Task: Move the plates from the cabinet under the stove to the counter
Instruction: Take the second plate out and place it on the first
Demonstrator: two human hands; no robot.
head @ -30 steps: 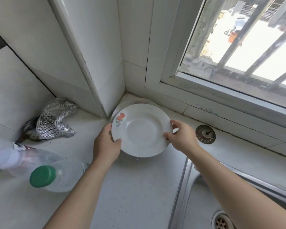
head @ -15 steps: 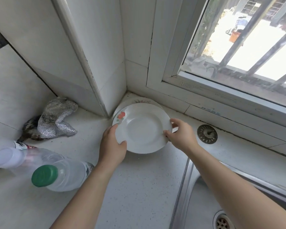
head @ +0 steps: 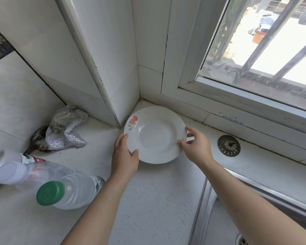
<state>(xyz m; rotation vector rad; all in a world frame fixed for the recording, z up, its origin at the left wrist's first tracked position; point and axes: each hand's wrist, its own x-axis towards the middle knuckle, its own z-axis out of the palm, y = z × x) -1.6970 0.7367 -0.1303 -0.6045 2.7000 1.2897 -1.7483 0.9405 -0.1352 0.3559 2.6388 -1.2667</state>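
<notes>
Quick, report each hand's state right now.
Left hand: grips the left rim of the white plate, thumb on top.
Right hand: pinches the right rim of the same plate.

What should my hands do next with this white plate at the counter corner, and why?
Probably ease the plate down flat and let go: the left hand and right hand both grip its rim, and it is over the counter corner.
</notes>
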